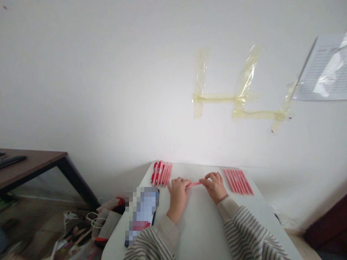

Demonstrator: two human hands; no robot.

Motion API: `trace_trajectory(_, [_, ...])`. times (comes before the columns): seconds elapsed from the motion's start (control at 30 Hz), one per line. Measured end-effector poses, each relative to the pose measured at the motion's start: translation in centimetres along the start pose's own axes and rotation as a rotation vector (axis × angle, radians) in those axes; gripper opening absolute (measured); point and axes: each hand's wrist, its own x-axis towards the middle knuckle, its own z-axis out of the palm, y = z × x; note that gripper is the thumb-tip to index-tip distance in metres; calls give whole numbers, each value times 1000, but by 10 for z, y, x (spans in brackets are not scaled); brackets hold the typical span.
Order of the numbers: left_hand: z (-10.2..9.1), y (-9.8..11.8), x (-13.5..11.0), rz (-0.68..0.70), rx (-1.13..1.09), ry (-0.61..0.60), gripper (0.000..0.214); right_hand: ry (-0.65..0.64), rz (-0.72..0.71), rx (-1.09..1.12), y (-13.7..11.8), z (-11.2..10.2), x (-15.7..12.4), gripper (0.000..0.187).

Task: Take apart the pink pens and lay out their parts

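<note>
A pink pen (195,183) lies level between my two hands, just above the white table (202,220). My left hand (179,193) pinches its left end, and the fingers of my right hand (215,186) close on its right end. Left of my left hand sits a group of pens (162,174), some pink and some red with clips. To the right of my right hand, several pink pens (238,181) lie side by side in a slanted row. My fingers cover both tips of the held pen.
A phone-like device (143,213), partly pixelated, rests at the table's left edge. Bags and loose items (94,227) crowd the floor on the left, below a brown desk (35,159). The white wall (121,90) rises right behind the table, with yellowish tape (217,98) on it.
</note>
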Motion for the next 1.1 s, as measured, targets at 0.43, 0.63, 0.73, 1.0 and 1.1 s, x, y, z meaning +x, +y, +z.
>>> trace_trajectory(0.43, [0,0,1,-3,-16,-26,21,-60,37,4,-4,1,2,22])
trace_trajectory(0.63, [1,0,1,-1,-12,-23,24,-47,51,42,-5,3,1,21])
trace_trajectory(0.73, [1,0,1,1,-3,-17,23,-42,59,52,-3,5,1,23])
trace_trajectory(1.0, [2,0,-1,21,-17,-6,24,-99,25,61,9,8,0,22])
trace_trajectory(1.1, [2,0,-1,30,-8,-2,24,-104,52,94,7,8,0,25])
